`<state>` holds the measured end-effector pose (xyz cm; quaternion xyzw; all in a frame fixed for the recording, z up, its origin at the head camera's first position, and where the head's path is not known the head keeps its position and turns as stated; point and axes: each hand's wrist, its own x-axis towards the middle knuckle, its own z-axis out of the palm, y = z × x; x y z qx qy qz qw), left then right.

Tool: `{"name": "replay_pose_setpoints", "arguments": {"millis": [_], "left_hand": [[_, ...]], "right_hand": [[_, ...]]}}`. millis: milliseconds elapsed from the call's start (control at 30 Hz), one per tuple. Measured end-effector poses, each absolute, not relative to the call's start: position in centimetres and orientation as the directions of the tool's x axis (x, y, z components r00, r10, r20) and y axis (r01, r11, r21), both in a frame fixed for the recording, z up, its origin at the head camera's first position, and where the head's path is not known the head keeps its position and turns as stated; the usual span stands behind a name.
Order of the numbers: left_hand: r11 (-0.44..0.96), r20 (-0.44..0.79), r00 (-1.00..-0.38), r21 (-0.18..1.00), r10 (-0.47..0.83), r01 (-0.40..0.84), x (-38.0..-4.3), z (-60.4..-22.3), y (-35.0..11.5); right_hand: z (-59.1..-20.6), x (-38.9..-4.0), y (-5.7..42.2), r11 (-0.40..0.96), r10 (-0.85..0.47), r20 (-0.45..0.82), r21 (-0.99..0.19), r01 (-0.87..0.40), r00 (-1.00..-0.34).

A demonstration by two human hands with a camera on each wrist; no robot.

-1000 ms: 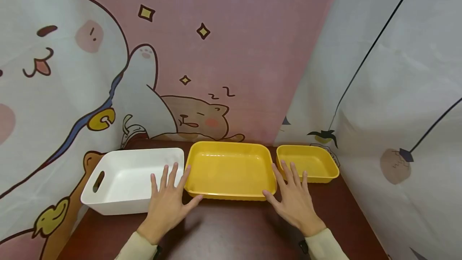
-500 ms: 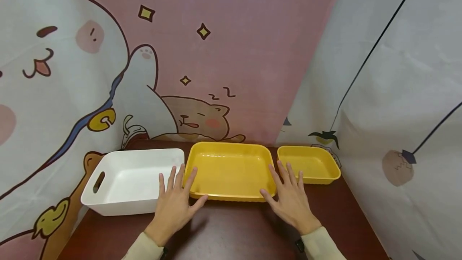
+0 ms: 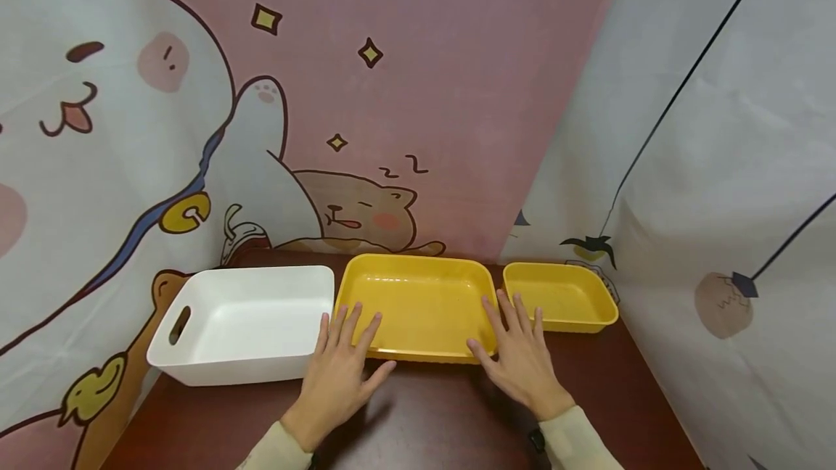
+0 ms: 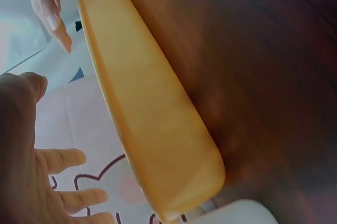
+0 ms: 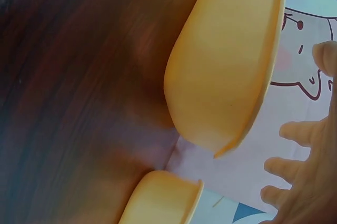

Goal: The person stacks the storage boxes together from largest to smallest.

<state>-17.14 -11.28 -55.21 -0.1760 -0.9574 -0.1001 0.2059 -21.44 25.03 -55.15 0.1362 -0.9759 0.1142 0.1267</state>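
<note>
A large yellow tray (image 3: 418,310) lies in the middle of the table in the head view. Over its front left corner my left hand (image 3: 336,383) hovers, fingers spread and holding nothing. My right hand (image 3: 522,361) is held over the front right corner, fingers also spread, with nothing in it. Both wrist views show the hands above the rim, apart from the tray's yellow side wall (image 4: 142,92). In the right wrist view the right hand (image 5: 305,161) has its fingers extended beside the same tray (image 5: 226,66).
A white bin (image 3: 242,325) with a handle slot stands left of the tray. To the right sits a smaller yellow tray (image 3: 558,296). Dark brown tabletop (image 3: 431,419) stretches in front. Printed cloth (image 3: 457,93) hangs behind and at the sides.
My left hand has moved right, from in front of the white bin to the large yellow tray's left corner. My right hand has shifted slightly left. The containers stay in place.
</note>
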Motion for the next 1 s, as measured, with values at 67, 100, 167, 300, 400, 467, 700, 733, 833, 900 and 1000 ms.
{"name": "replay_pose_setpoints", "arguments": {"millis": [67, 100, 167, 300, 400, 467, 700, 733, 833, 900, 1000], "left_hand": [[0.910, 0.436, -0.842, 0.112, 0.317, 0.400, -17.1, -55.4, -10.9], [0.905, 0.440, -0.836, 0.108, 0.327, 0.410, -17.0, -55.5, -10.8], [0.898, 0.446, -0.826, 0.102, 0.344, 0.429, -17.0, -55.8, -10.4], [0.883, 0.436, -0.823, 0.122, 0.364, 0.454, -17.1, -56.1, -9.9], [0.876, 0.411, -0.837, 0.158, 0.362, 0.456, -17.2, -56.2, -9.6], [0.876, 0.389, -0.851, 0.182, 0.353, 0.446, -17.3, -56.4, -9.4], [0.890, 0.298, -0.906, 0.251, 0.302, 0.379, -17.8, -57.4, -9.6], [0.892, 0.290, -0.911, 0.259, 0.294, 0.371, -17.9, -57.5, -9.6], [0.896, 0.284, -0.919, 0.274, 0.272, 0.350, -18.1, -57.8, -9.9], [0.900, 0.296, -0.919, 0.272, 0.260, 0.342, -18.2, -58.1, -10.1], [0.900, 0.319, -0.915, 0.272, 0.249, 0.340, -18.4, -58.3, -10.2]], "right_hand": [[-55.2, -21.5, 24.9, 0.933, -0.242, 0.274, -0.198, -0.301, -0.931], [-55.3, -21.5, 24.8, 0.931, -0.244, 0.271, -0.204, -0.303, -0.931], [-55.3, -21.5, 24.7, 0.929, -0.247, 0.264, -0.211, -0.305, -0.932], [-55.5, -21.6, 24.6, 0.928, -0.248, 0.265, -0.210, -0.307, -0.932], [-55.6, -21.6, 24.6, 0.926, -0.249, 0.276, -0.213, -0.312, -0.928], [-55.7, -21.6, 24.6, 0.923, -0.250, 0.291, -0.218, -0.318, -0.924], [-56.5, -21.7, 24.4, 0.918, -0.241, 0.328, -0.228, -0.324, -0.914], [-56.5, -21.7, 24.4, 0.919, -0.237, 0.326, -0.231, -0.320, -0.915], [-56.7, -21.8, 24.3, 0.919, -0.226, 0.326, -0.242, -0.312, -0.918], [-56.9, -21.8, 24.3, 0.916, -0.216, 0.326, -0.260, -0.307, -0.920], [-56.9, -21.9, 24.1, 0.912, -0.192, 0.314, -0.292, -0.287, -0.930]]}}
